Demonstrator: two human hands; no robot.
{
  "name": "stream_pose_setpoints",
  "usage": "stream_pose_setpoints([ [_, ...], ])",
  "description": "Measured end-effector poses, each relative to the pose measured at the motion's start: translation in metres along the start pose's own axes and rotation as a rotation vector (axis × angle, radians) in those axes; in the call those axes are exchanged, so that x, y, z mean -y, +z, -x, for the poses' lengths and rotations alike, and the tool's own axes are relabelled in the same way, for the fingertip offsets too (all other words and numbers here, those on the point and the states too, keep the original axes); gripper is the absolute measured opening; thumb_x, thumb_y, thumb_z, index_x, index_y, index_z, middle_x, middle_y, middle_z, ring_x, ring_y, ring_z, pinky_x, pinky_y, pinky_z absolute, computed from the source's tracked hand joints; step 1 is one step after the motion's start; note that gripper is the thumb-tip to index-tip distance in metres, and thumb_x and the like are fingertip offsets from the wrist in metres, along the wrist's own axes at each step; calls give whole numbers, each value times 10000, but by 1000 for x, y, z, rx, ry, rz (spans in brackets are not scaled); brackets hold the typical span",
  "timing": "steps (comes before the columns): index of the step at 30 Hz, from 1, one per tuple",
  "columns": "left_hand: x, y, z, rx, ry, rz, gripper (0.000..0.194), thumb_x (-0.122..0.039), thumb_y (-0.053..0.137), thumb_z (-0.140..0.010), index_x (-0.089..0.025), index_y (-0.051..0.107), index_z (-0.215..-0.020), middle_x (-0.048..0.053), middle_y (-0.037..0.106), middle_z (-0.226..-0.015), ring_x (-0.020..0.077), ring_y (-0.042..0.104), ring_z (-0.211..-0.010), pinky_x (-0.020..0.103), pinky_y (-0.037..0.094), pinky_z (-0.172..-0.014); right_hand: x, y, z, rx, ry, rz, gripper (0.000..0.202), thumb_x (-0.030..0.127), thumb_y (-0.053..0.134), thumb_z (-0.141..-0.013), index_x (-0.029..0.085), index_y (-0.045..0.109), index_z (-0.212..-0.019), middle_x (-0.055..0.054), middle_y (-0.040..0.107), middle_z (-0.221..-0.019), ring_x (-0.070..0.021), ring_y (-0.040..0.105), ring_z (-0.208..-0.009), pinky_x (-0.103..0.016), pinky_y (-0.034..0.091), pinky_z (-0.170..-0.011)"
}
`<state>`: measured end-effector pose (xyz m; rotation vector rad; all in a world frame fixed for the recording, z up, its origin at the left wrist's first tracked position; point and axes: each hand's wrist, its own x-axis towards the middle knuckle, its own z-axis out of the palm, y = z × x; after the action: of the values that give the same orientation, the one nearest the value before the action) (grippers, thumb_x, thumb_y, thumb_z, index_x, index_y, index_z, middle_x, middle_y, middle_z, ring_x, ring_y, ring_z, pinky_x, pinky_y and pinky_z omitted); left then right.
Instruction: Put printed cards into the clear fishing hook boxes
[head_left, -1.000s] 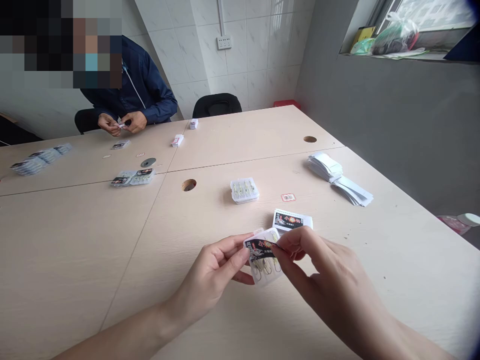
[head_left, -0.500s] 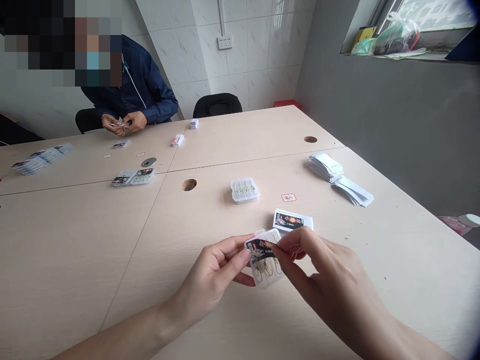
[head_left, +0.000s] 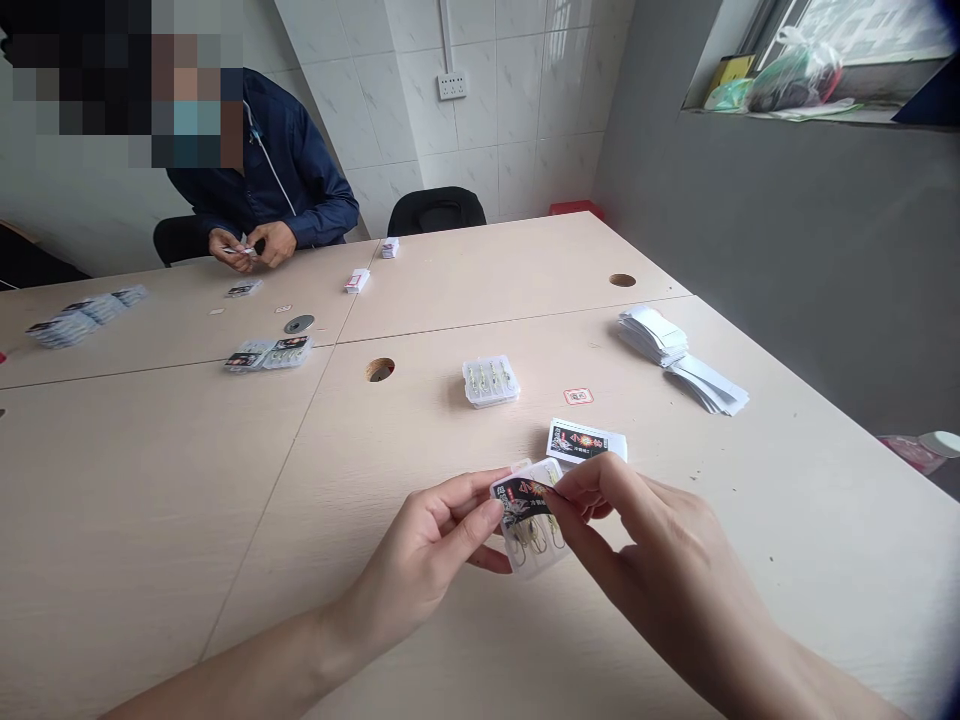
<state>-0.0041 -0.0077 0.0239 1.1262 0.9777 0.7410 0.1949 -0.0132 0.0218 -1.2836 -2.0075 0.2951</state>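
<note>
The left hand's fingers pinch the clear box; the right hand's pinch the dark label. Best lay it straight, smoothing slowly.

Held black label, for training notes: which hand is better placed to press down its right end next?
Probably the right hand: it pinches that end of the label, while the left hand holds the clear box.
</note>
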Motion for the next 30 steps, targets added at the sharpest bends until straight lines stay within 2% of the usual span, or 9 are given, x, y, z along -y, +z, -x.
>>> stream_pose_setpoints([
  [16, -1, 0, 0, -3, -4, 27, 338, -328, 520, -937, -267, 607, -1259, 48, 700, -1145, 182, 640, -987, 257, 590, -748, 2, -4, -1, 19, 13, 6, 97, 204, 517, -914, 220, 491, -822, 45, 614, -662, -91, 546, -510, -207, 372, -499],
  [30, -1, 1, 0, 1, 4, 26, 338, -322, 522, -937, -261, 609, -1258, 46, 694, -1162, 181, 639, -977, 261, 592, -743, 1, -3, -4, 10, 2, 34, 85, 228, 515, -922, 214, 502, -838, 35, 629, -656, -96, 569, -505, -196, 332, -434],
])
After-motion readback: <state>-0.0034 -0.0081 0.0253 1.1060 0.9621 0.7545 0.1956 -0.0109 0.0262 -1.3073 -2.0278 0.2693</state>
